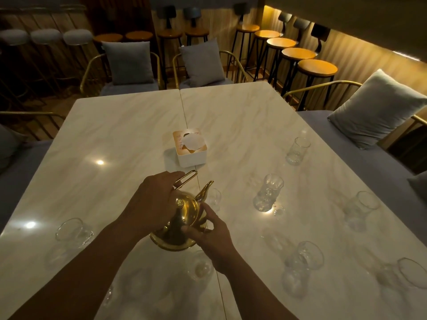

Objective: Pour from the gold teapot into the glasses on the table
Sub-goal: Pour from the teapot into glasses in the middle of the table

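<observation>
- The gold teapot [188,211] is held just above the marble table [129,139], near its middle seam. It is tipped so that the spout [204,192] points at a small glass [215,199] just beyond it.
- The left hand [154,202] is closed round the looped handle [186,179], with the far end of the loop left showing past the knuckles.
- The right hand [208,232] is curled against the pot's lower body and flared base, thumb on the near side and fingers on the far side.
- No stream can be made out at the spout, and the fill of the small glass cannot be told in the dim light.
- The pot is judged to be rigid polished metal, and heavier if it is full; its smooth wall is likely to slip under bare fingers.
- The handle is judged the right place for the load. The base is best used for steadying only, since the wall may be hot.
- The lid knob [180,202] is not pressed by either hand, so a steep tilt may loosen the lid.
- The other glasses, such as the tall one [268,192], are thin, clear and easily tipped, so the spout should be kept off their rims.
- A tissue box [191,155] stands beyond the pot, well clear of it.
</observation>
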Demonstrator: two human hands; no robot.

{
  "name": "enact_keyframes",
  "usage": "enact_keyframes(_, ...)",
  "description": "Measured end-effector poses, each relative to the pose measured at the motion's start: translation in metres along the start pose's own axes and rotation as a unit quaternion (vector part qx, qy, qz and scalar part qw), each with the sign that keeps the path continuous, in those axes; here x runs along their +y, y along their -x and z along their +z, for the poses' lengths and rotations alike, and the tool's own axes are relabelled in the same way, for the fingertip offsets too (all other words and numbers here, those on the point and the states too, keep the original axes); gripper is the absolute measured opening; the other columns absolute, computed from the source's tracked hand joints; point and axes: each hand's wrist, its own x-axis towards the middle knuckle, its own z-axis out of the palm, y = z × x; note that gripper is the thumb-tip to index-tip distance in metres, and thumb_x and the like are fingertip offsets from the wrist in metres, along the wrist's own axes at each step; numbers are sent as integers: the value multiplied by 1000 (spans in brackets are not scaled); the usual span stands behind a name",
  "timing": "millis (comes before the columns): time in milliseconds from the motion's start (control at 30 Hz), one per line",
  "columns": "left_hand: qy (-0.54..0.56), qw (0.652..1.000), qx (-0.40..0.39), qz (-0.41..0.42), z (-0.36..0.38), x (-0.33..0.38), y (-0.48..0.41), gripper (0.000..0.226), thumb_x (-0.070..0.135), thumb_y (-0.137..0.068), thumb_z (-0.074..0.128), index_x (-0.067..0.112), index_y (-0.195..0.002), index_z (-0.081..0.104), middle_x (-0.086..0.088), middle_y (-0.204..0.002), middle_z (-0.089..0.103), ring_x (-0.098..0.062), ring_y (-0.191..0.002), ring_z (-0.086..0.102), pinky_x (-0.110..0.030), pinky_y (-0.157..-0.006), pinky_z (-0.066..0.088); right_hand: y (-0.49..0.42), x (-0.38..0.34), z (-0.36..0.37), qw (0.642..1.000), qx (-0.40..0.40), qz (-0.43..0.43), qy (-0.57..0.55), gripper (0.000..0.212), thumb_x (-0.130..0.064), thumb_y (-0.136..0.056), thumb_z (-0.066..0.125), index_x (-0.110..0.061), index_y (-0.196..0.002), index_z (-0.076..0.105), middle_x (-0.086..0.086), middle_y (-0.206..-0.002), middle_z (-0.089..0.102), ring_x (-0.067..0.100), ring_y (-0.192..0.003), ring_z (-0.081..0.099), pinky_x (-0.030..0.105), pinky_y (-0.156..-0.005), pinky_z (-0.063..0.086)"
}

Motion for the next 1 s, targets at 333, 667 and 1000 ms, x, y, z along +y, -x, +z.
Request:
enact_keyframes(333,21,995,10,97,16,48,-10,44,11,-88,65,11,-131,57,-10,-120,68,-28,-107,64,-51,-95,52,15,-20,-53,994,88,-46,42,86,-49,-63,90,-51,-137,46,-14,-140,45,12,-124,49,15,-86,46)
enact_keyframes(667,-33,993,-29,112,71,124,-37,49,20,-90,64,19,-138,51,-4,-131,63,-23,-113,62,-39,-101,48,10,-13,-142,992,117,-18,46,96,-64,-55,88,-51,-139,44,-9,-151,43,24,-135,46,44,-107,48)
enact_keyframes(1000,-51,996,-33,64,115,164,-65,45,24,-93,60,20,-137,52,-3,-130,64,-22,-111,63,-36,-101,46,-10,-11,-204,999,26,19,-9,85,-54,-58,91,-48,-134,53,-10,-136,59,23,-125,57,49,-99,55)
